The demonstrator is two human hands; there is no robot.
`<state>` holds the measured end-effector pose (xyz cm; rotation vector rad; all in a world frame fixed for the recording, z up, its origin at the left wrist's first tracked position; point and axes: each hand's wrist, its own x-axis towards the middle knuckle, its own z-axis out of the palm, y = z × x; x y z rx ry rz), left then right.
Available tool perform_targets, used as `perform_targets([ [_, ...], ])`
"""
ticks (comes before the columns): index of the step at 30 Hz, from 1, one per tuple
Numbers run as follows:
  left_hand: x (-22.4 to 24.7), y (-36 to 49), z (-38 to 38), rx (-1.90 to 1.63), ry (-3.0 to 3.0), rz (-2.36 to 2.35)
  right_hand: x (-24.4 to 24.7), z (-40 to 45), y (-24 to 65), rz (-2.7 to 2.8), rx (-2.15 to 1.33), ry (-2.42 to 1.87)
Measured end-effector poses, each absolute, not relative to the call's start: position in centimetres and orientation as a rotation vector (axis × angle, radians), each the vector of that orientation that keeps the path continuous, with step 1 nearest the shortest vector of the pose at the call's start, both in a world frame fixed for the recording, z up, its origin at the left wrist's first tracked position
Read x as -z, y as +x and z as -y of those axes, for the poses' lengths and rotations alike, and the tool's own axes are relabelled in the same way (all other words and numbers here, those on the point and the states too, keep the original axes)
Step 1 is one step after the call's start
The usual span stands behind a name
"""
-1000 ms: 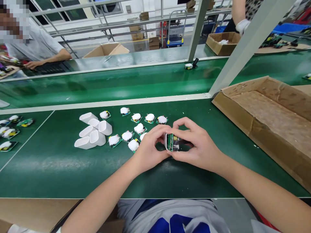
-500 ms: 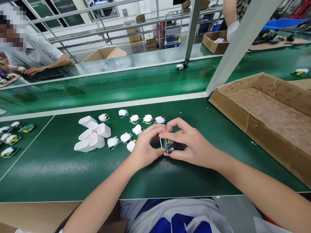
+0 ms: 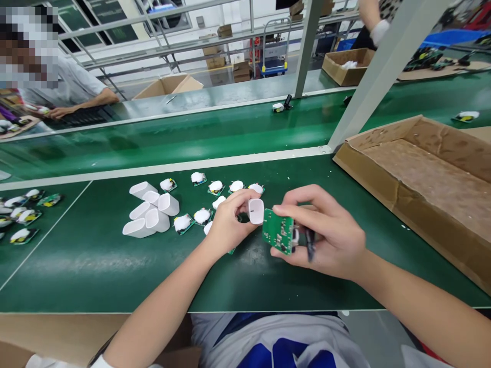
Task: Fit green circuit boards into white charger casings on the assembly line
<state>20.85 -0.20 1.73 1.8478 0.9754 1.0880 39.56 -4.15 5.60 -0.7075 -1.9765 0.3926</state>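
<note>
My left hand (image 3: 230,222) holds a white plastic sleeve (image 3: 255,211), its open end turned to the right. Just right of it, my right hand (image 3: 326,230) grips a green circuit board (image 3: 277,231) by its edges, flat side facing me, with a dark part hanging behind it. The board and the sleeve are apart by a narrow gap. Left of my hands stands a group of white sleeves (image 3: 157,220). Several small boards with white tops (image 3: 202,216) lie between that group and my left hand, some partly hidden by it.
A cardboard tray (image 3: 383,189) sits at the right, beside a slanted metal post (image 3: 383,76). Beyond a white rail, a green conveyor (image 3: 172,133) carries a few boards. More boards (image 3: 23,235) lie far left. A person sits across at upper left.
The board has come out of the sleeve: my right hand moved right with it and turned its flat side toward me. The sleeve's opening now shows. The view has shifted slightly.
</note>
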Motion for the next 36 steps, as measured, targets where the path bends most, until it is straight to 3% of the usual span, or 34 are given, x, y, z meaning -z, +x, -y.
perform_targets([
  [7,-2.2,21.3,1.4,-1.083,1.875,-0.782,-4.7,3.5,39.5,2.0,-0.349,-0.7],
  [24,-2.3,21.3,1.7,-1.07,1.912,-0.819,-3.3,2.9,39.1,2.107,-0.251,-0.732],
  [36,-2.6,21.4,1.7,-1.031,1.961,-0.95,-3.5,2.6,39.2,2.074,-0.613,-0.922],
])
